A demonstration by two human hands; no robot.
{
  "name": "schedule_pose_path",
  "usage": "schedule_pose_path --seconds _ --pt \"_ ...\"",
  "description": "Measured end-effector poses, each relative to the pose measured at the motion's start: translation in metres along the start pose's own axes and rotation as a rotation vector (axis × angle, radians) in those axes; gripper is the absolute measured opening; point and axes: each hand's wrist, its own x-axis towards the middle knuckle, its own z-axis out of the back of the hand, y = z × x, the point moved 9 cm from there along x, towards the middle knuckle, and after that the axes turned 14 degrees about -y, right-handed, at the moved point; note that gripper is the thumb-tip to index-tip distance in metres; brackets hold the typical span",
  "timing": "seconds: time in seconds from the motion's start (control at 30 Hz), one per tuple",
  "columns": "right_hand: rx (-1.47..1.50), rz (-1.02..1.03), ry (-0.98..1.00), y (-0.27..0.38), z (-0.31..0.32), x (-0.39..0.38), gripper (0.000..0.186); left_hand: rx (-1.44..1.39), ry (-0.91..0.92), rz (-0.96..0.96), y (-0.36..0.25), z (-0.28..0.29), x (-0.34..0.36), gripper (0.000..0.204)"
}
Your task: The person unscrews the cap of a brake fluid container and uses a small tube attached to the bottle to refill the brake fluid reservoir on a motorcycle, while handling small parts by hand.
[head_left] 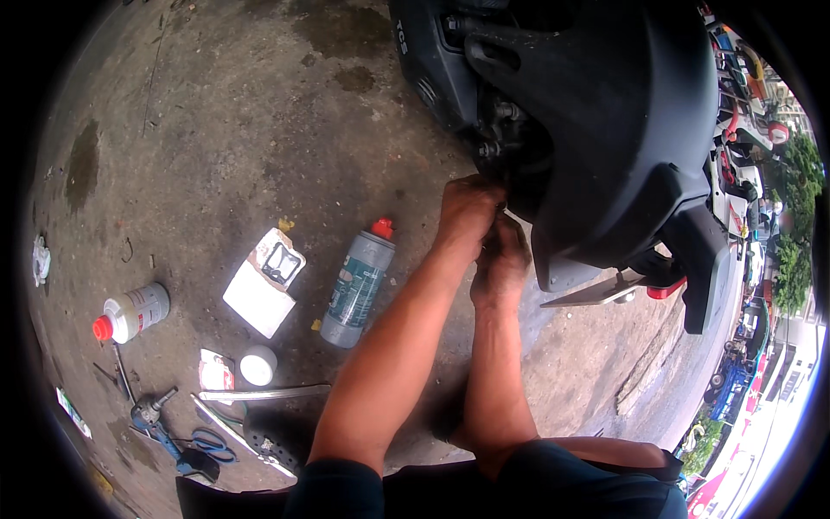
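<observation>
I see the left hand curled at the dark underside of a motorbike, upper right; the right hand is bent just below it. Fingertips are hidden, so I cannot tell what either grasps, or whether the hands touch.

The curved lower edge of the bodywork runs just beside the right hand, leaving little room on that side. Beyond it, a thin flat plate juts out near a red reflector.

Left of the hands I have a strip of concrete floor, then a grey-blue bottle with a red cap, just beside the left forearm. Its label carries printing too small for me to read. Pale lettering marks the motorbike's dark side panel.

Further left are a white box, a round white lid and a white bottle with a printed label. Lower left, scissors lie beside a blue power tool.
</observation>
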Motion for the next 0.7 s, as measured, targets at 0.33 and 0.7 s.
schedule_pose_path --seconds 0.33,0.7 --pt "-0.123 0.104 -0.205 0.01 0.02 -0.007 0.022 0.119 -0.122 -0.124 0.0 0.006 0.001 0.009" --pt "-0.34 0.89 -0.047 0.059 0.022 0.019 0.024 0.307 -0.157 -0.085 0.009 0.022 -0.009 0.013"
